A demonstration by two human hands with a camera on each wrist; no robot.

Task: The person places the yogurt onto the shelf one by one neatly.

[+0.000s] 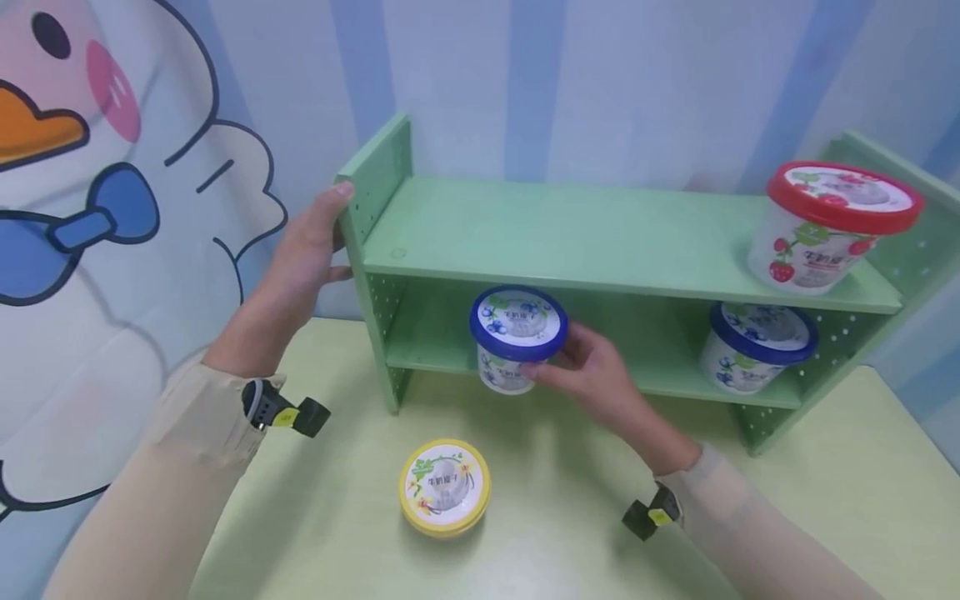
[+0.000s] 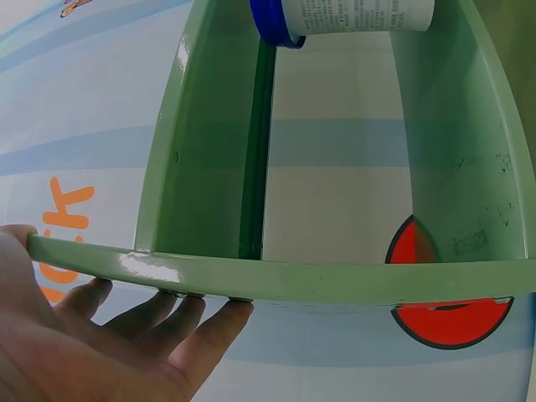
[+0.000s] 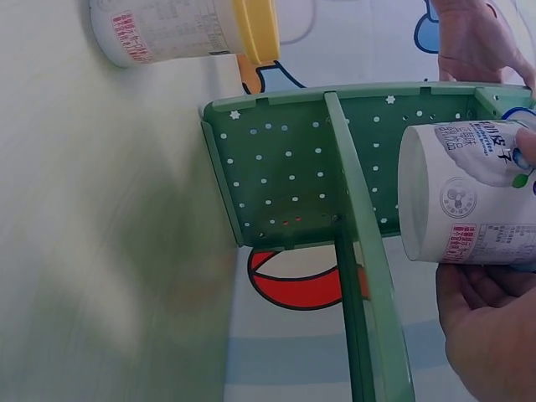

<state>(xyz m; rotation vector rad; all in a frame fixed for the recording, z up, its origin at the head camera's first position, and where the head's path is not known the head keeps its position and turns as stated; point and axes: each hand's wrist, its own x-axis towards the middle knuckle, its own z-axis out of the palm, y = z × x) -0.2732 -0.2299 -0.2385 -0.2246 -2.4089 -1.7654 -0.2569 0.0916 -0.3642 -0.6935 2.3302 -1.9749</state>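
Note:
My right hand (image 1: 596, 371) grips a blue-lidded white tub (image 1: 506, 375) printed with blueberries, thumb on its front and fingers round the far side. This tub is upright in front of the lower tier of a green two-tier shelf (image 1: 525, 237), toward its left end. In the right wrist view the tub (image 3: 477, 193) shows its base and side print, with fingers beneath it. My left hand (image 1: 303, 242) holds the shelf's left side panel, thumb over the front edge. The left wrist view shows the fingers of that hand (image 2: 126, 343) against the panel's outer face.
A red-lidded tub (image 1: 813, 250) with strawberry print stands at the upper tier's right end. Below it, another blue-lidded tub (image 1: 750, 358) sits on the lower tier. A yellow-lidded tub (image 1: 446, 487) stands on the pale table (image 1: 337, 533). Behind is a striped wall (image 1: 465, 83) with a cartoon duck.

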